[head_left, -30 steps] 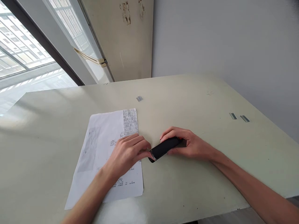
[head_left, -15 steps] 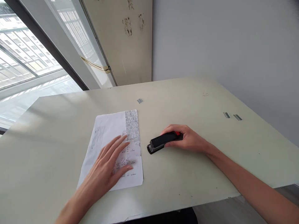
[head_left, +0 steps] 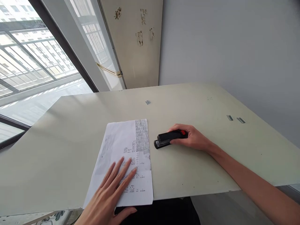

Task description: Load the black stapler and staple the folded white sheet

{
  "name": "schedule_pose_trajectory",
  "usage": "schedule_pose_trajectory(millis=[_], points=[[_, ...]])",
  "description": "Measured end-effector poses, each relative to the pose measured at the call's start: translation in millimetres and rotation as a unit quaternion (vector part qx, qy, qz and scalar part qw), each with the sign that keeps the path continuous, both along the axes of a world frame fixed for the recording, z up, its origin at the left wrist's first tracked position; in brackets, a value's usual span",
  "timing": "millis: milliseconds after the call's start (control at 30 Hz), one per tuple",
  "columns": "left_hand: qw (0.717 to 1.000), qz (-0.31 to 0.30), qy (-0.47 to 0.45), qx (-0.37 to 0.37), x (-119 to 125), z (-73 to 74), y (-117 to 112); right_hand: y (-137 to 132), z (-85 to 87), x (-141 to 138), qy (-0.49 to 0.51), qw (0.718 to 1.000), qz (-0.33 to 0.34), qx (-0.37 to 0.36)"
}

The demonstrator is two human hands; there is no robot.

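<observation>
Has drawn the left hand (head_left: 110,193) away from the mouth of the black stapler (head_left: 172,135) since a second ago, now resting it open and spread on the near part of the paper (head_left: 122,134), well apart from the right hand (head_left: 197,137), clamped round the stapler's rear. Has also brought the paper to the near edge of the counter (head_left: 199,168), just beside the stapler; suggests settling the paper's place rather than pressing the stapler.

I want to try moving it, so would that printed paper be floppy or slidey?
The printed paper would probably flop if lifted by a corner, since it looks thin. It would likely slide when pushed, as it lies flat on a smooth-looking table. The left hand spread over it might hold it back, though.
</observation>
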State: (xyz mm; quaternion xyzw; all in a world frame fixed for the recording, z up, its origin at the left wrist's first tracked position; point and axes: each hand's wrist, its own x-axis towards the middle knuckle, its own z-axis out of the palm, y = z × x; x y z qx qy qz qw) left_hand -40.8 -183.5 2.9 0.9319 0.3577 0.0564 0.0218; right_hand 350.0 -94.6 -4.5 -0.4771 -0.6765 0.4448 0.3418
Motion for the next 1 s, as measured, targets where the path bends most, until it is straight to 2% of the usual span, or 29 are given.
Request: schedule_pose_trajectory(millis=[167, 500, 800, 1000], points=[[0.998, 0.006, -0.051, -0.026, -9.4, -1.5, -2.7, 0.6, -1.6, -0.6, 0.014, 1.000, 0.012, 0.006], [0.999, -0.010, -0.054, 0.001, 23.6, -7.0, -9.2, -14.4, 3.8, -10.2, -0.002, 1.000, 0.007, 0.010], [0.998, -0.019, -0.039, 0.035, 37.3, -3.3, -14.9, -14.9, 5.5, -14.5, -0.020, 1.000, 0.006, 0.018], [0.999, -0.002, -0.031, 0.019, 39.3, -5.8, -16.5, -13.9, 4.8, -9.8, -0.029, 1.000, -0.005, 0.006]])
